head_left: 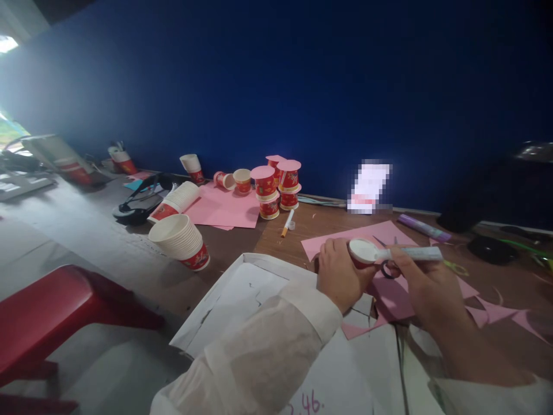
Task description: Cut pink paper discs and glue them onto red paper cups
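My left hand is wrapped around a paper cup, which is tipped with its pale round end facing up. In my right hand is a whitish glue tube, held nearly level, its narrow tip at the edge of that pale end. Whether glue is coming out I cannot tell. Dark-handled scissors lie just behind and below the tube, partly hidden by my right fingers. Cut pink paper spreads under both hands. A white box lid lies beneath my left forearm.
Small red cups topped with pink discs stand stacked at the wall. Nested paper cups and pink sheets lie to the left. A purple tube, a bright phone screen and paper scraps are on the right. A red stool stands lower left.
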Tool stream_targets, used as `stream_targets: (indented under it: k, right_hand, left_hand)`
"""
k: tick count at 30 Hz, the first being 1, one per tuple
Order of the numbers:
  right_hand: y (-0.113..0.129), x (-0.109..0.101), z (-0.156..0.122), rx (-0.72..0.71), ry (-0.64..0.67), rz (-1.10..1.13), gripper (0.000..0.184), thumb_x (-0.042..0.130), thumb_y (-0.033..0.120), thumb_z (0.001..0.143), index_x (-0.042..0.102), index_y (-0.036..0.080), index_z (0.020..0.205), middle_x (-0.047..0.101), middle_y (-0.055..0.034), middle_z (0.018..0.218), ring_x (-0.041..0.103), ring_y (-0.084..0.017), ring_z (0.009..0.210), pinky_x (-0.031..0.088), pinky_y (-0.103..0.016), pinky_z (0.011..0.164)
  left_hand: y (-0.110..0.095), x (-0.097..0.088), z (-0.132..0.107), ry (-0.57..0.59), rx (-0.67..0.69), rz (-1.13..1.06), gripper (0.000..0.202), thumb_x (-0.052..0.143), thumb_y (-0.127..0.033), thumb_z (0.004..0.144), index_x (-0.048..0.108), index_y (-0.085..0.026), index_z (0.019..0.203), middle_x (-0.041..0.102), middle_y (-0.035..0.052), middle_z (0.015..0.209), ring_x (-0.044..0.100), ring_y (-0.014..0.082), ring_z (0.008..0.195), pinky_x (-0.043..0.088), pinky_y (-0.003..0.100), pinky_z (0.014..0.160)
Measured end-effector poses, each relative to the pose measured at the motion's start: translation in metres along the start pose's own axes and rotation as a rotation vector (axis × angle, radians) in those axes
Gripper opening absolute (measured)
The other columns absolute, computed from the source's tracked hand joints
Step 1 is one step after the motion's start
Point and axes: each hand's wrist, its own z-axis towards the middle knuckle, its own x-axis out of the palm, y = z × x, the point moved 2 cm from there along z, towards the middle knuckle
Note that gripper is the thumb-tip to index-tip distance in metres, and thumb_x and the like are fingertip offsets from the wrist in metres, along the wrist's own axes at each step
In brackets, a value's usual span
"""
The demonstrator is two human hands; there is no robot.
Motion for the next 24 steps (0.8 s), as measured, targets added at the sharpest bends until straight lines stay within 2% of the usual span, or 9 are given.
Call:
stream_targets:
  k: [5,11,15,18,24]
  right_hand:
    - [0.009,-0.002,0.001,0.092,-0.003,-0.085,0.048,0.060,0.071,0.085,0.071,0.027,0.071,0.071,-0.0037,0.069,0.066,-0.027,0.076,0.047,-0.041,0.076]
    - [0.000,-0.002,0.006,0.204,-0.010,-0.154,0.046,0.062,0.068,0.080,0.075,0.025,0.071,0.072,-0.0072,0.067,0.066,-0.029,0.070,0.045,-0.040,0.062]
    - [0.001,-0.003,0.004,0.124,-0.077,-0.001,0.043,0.066,0.066,0.082,0.072,0.024,0.073,0.070,-0.0033,0.069,0.065,-0.024,0.072,0.048,-0.037,0.070]
    - [0.006,-0.002,0.000,0.087,-0.057,0.056,0.042,0.069,0.065,0.082,0.072,0.023,0.078,0.068,-0.0012,0.068,0.064,-0.021,0.071,0.049,-0.034,0.071]
    - [0.007,0.000,-0.001,0.075,-0.055,0.110,0.042,0.070,0.064,0.083,0.073,0.022,0.080,0.065,-0.0009,0.066,0.062,-0.020,0.068,0.049,-0.034,0.070]
  left_hand:
    - [-0.001,-0.001,-0.001,0.002,0.001,-0.003,0.046,0.086,-0.046,0.077,0.058,-0.023,0.105,0.065,0.0107,0.116,0.059,0.0316,0.117,0.047,0.045,0.101]
    - [-0.002,-0.003,0.001,-0.020,-0.045,-0.040,0.053,0.088,-0.050,0.075,0.057,-0.024,0.108,0.065,0.0108,0.119,0.058,0.0319,0.120,0.045,0.045,0.104]
    - [-0.001,-0.001,0.004,-0.054,-0.093,-0.058,0.070,0.090,-0.054,0.071,0.055,-0.022,0.123,0.063,0.0147,0.127,0.055,0.0338,0.128,0.042,0.047,0.110]
    - [-0.003,-0.003,0.005,-0.048,-0.091,-0.041,0.081,0.093,-0.052,0.067,0.053,-0.022,0.131,0.060,0.0176,0.133,0.054,0.0361,0.132,0.039,0.049,0.113]
    - [-0.002,-0.012,0.004,0.051,-0.074,-0.129,0.083,0.092,-0.043,0.068,0.052,-0.025,0.138,0.054,0.0180,0.149,0.044,0.0378,0.146,0.033,0.053,0.121]
